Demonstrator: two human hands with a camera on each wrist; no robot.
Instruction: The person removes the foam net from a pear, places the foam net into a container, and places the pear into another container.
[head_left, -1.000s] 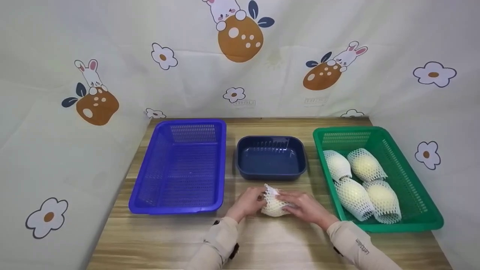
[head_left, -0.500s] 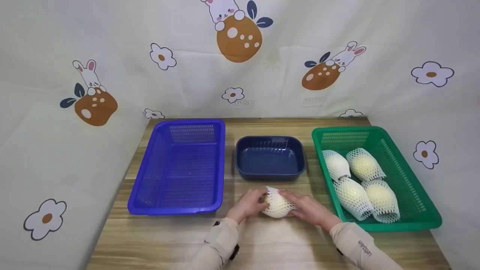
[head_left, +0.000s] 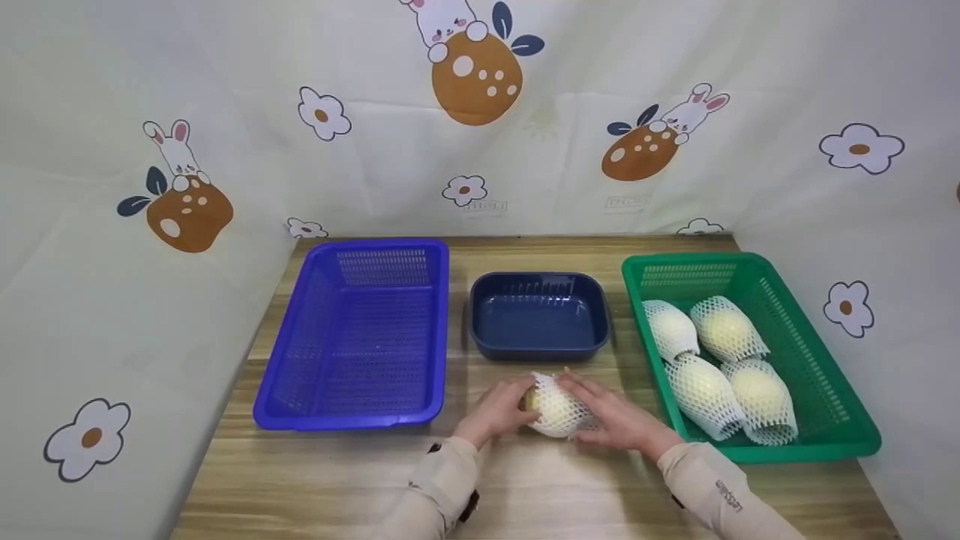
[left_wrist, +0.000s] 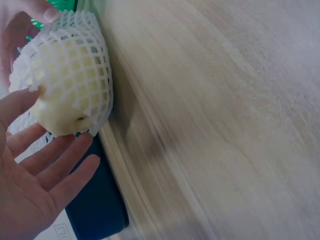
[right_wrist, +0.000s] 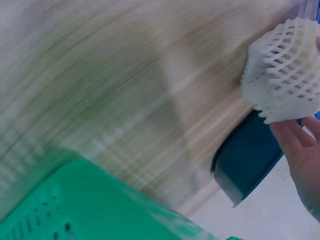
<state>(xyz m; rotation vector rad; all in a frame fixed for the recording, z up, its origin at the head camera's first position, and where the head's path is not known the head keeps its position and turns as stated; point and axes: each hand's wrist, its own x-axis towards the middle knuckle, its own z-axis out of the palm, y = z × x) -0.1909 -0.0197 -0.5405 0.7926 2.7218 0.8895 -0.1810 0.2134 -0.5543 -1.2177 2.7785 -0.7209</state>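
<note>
Holding one netted fruit (head_left: 558, 412) of five

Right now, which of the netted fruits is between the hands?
The netted fruit in front of the dark blue dish, held by the left hand and right hand; the other four lie inside the green basket.

Between the left hand (head_left: 493, 411) and the right hand (head_left: 621, 420) is a netted fruit (head_left: 559, 414). On the worktop (head_left: 300, 480), just beyond the hands, stands a dish (head_left: 540, 351); to their left, a basket (head_left: 360, 421); to their right, another basket (head_left: 802, 451) containing four fruits (head_left: 703, 390).
</note>
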